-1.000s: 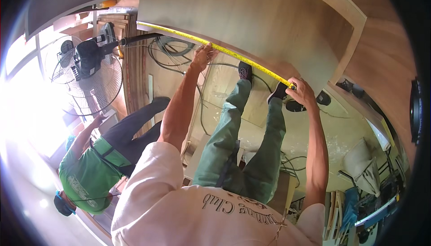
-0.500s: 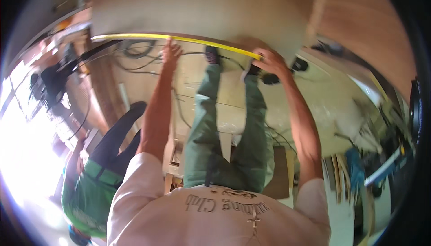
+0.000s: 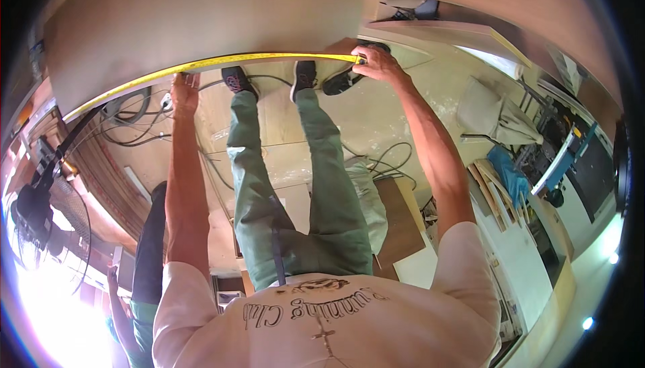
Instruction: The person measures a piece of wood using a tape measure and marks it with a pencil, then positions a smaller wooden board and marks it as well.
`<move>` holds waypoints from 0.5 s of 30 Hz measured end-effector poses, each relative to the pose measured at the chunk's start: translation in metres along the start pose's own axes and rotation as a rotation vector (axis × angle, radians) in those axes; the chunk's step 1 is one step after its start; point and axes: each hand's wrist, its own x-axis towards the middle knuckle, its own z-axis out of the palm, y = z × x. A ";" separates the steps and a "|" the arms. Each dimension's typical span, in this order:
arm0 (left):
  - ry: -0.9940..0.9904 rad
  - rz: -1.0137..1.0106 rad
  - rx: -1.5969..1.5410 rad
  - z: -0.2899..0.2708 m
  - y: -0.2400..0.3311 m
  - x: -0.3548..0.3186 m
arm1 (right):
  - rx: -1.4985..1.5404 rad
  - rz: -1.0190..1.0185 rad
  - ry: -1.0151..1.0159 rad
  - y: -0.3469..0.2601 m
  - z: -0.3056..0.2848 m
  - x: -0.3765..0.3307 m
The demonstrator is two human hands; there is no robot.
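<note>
My left hand (image 3: 185, 90) pinches the tape (image 3: 222, 62) against the board (image 3: 201, 12); right hand (image 3: 376, 62) fingers curl around its case far right.

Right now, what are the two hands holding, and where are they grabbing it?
A yellow tape measure stretched along the edge of a big wooden board. The right hand holds its case end; the left hand presses the tape partway along.

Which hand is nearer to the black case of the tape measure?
The right hand: it is at the black case, at the tape's right end. The left hand is far along the yellow tape, pressing it to the board.
</note>
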 end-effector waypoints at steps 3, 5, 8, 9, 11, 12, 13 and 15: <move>-0.049 -0.001 -0.036 0.002 0.002 0.000 | -0.039 0.046 -0.028 0.033 0.000 -0.012; 0.016 0.004 -0.019 0.006 0.003 -0.002 | -0.032 0.026 -0.037 0.042 0.007 -0.011; 0.046 0.012 0.021 0.007 0.008 -0.004 | -0.059 0.049 -0.004 0.048 0.017 -0.002; 0.042 0.005 0.026 0.006 0.010 -0.004 | -0.048 0.022 0.032 0.050 0.021 0.001; -0.003 -0.009 0.002 0.005 0.013 -0.002 | -0.057 -0.024 0.087 0.054 0.026 0.004; 0.030 0.000 -0.017 0.004 0.014 -0.001 | -0.096 -0.048 0.132 0.056 0.028 0.005; -0.052 -0.007 -0.015 0.003 0.015 0.000 | -0.113 -0.051 0.152 0.057 0.029 0.006; 0.047 -0.004 0.026 0.003 0.016 0.002 | -0.076 -0.050 0.144 0.058 0.030 0.006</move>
